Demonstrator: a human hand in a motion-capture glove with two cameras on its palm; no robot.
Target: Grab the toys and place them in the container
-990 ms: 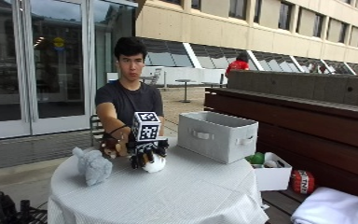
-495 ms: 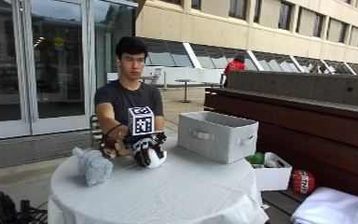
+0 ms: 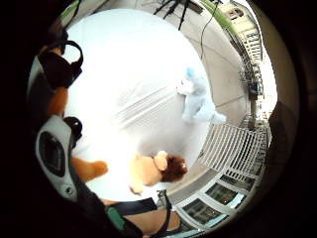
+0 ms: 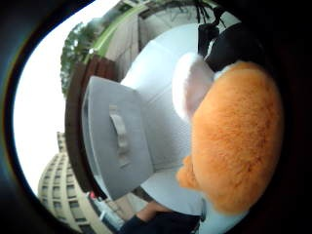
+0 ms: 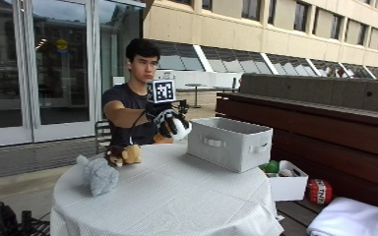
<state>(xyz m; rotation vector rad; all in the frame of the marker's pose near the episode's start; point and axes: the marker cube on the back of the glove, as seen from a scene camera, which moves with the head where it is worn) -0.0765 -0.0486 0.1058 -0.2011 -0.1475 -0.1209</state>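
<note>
My hand (image 5: 173,124) clutches the soft, light orange-and-white plush toy (image 5: 178,129) around its body, near the grey container (image 5: 229,142).

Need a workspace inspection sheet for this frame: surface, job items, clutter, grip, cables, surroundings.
Surface: round table under a white cloth.
Job's things: orange and white plush toy held up in the air beside the grey container, not yet over it; pale blue plush and brown-maned plush lie on the cloth; the container stands on the table.
Clutter: nothing seen on the table.
Grip: gloved right hand holds the orange and white plush toy, fingers curled round it.
Cables: dark leads on the ground by the table.
Surroundings: wooden bench behind, a white box with balls beside it, glass doors.
</note>
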